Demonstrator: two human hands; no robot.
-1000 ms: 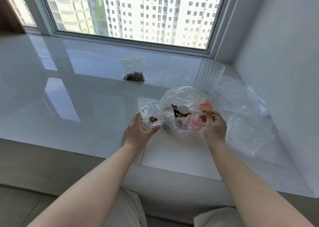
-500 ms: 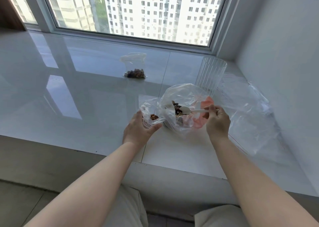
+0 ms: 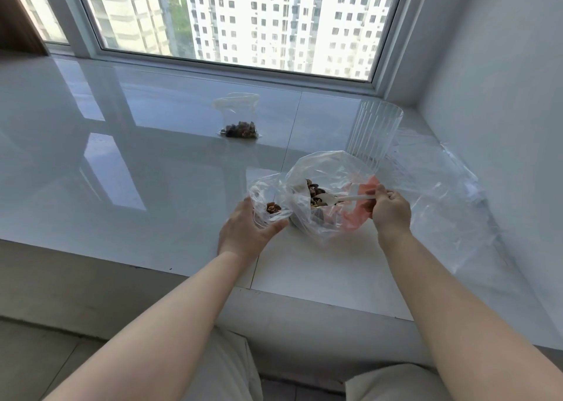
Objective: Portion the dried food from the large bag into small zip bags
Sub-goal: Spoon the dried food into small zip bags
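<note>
The large bag (image 3: 323,187) of dried food (image 3: 313,195) sits open near the front edge of the glossy white sill (image 3: 152,172), and the right hand (image 3: 390,210) pinches the handle of a white spoon (image 3: 338,199) whose bowl lies among the pieces. Touching the bag's left side, 1 small zip bag (image 3: 265,199) with a few pieces is gripped by the left hand (image 3: 243,233), thumb curled under it. Farther back lies 1 filled zip bag (image 3: 240,123); a ribbed clear cup (image 3: 374,132) and loose clear plastic (image 3: 441,193) are to the right.

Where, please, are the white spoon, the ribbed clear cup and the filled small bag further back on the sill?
white spoon (image 3: 328,199), head view, on its bowl.
ribbed clear cup (image 3: 373,131), head view, on its side wall.
filled small bag (image 3: 240,132), head view, on the dried food inside.
</note>
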